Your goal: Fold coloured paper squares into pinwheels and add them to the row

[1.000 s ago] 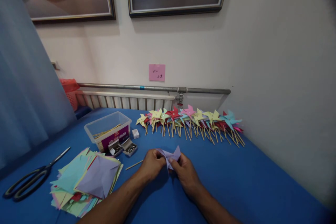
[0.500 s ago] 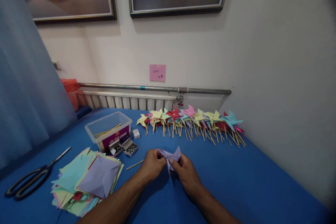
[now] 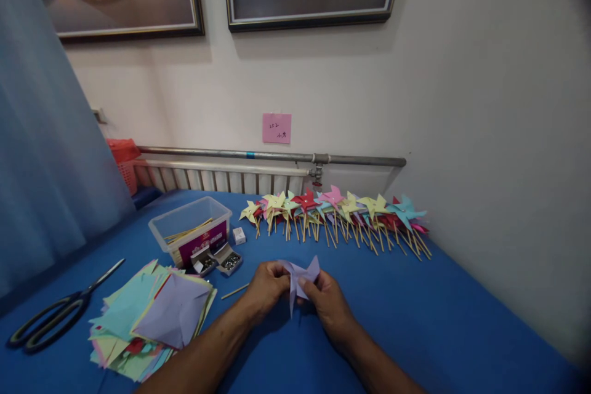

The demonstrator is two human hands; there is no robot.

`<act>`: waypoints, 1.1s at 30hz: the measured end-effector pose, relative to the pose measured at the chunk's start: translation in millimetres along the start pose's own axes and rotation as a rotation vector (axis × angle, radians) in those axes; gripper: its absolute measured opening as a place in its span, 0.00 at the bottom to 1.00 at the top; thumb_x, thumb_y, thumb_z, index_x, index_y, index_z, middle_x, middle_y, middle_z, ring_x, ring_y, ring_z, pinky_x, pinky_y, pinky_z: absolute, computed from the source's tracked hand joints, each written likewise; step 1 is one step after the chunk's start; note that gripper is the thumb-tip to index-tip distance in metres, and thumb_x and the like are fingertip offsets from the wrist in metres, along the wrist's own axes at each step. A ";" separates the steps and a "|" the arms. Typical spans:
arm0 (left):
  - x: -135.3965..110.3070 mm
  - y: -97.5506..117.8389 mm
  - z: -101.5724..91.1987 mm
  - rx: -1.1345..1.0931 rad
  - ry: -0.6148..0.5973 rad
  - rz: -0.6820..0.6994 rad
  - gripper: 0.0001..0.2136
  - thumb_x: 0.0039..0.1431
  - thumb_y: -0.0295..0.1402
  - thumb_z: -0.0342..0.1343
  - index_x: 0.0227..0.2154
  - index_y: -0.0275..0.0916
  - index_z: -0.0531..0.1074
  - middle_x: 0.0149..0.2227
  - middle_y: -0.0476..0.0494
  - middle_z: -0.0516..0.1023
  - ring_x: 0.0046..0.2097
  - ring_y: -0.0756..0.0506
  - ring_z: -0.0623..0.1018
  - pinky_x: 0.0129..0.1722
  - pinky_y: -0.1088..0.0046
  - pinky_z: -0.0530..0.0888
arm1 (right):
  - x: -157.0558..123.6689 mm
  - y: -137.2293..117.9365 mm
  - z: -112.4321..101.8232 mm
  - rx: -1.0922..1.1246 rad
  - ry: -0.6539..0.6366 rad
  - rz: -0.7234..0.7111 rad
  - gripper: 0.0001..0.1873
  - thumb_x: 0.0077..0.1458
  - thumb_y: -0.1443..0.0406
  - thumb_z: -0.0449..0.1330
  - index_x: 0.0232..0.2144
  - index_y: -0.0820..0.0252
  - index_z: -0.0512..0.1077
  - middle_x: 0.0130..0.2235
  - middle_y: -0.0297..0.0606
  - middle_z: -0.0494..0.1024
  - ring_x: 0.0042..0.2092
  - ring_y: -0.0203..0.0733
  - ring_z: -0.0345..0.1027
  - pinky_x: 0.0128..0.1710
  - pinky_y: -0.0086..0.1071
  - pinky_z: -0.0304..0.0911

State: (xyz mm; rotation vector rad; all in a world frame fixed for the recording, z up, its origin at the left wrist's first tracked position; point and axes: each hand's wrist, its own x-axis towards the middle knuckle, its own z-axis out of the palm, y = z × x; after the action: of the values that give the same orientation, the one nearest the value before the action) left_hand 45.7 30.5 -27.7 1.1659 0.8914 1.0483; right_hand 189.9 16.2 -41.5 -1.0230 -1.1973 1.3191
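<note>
Between my hands is a purple paper pinwheel [image 3: 299,276] with its blades folded in toward the middle, held just above the blue table. My left hand [image 3: 268,286] pinches its left side, with the fingertips partly behind the paper. My right hand [image 3: 325,303] grips the right side, its thumb pressed near the centre. A thin wooden stick [image 3: 234,292] lies on the table just left of my left hand. Farther left sits a stack of coloured paper squares [image 3: 173,314], a purple one on top.
Finished pinwheels on sticks [image 3: 332,212] lie in a row at the back. A clear plastic box [image 3: 161,237] holds sticks; two small open boxes of metal pins [image 3: 229,261] and a small white box [image 3: 239,235] stand beside it. Large scissors [image 3: 69,308] lie at the left.
The purple pinwheel has turned slightly in my hands, and its lower blade now shows more fully. My left hand has shifted slightly left; all else stays put.
</note>
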 end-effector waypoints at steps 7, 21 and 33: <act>-1.9 3.6 1.2 -0.004 -0.008 -0.001 0.17 0.40 0.42 0.69 0.24 0.31 0.76 0.19 0.46 0.75 0.22 0.51 0.71 0.25 0.76 0.64 | -0.9 7.0 -1.8 0.077 -0.034 0.078 0.21 0.46 0.52 0.67 0.33 0.63 0.71 0.19 0.29 0.72 0.21 0.32 0.60 0.21 0.26 0.51; 0.1 -1.9 -3.5 0.063 -0.007 0.031 0.11 0.43 0.37 0.65 0.22 0.35 0.71 0.20 0.49 0.73 0.23 0.51 0.70 0.26 0.76 0.64 | -3.6 1.7 1.5 0.316 -0.038 0.140 0.19 0.45 0.54 0.71 0.31 0.62 0.73 0.23 0.32 0.74 0.23 0.31 0.63 0.25 0.26 0.57; -2.1 -0.5 3.1 0.089 0.044 0.126 0.10 0.47 0.37 0.62 0.23 0.36 0.70 0.20 0.50 0.72 0.23 0.52 0.69 0.25 0.76 0.64 | -7.0 -0.8 5.1 0.396 -0.025 0.183 0.19 0.45 0.54 0.72 0.33 0.61 0.74 0.26 0.31 0.74 0.25 0.31 0.64 0.28 0.27 0.62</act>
State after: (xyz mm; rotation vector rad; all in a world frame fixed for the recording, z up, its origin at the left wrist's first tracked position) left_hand 48.0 27.6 -27.5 1.2906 0.9162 1.1496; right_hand 185.7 8.7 -40.4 -0.8418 -0.8262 1.6377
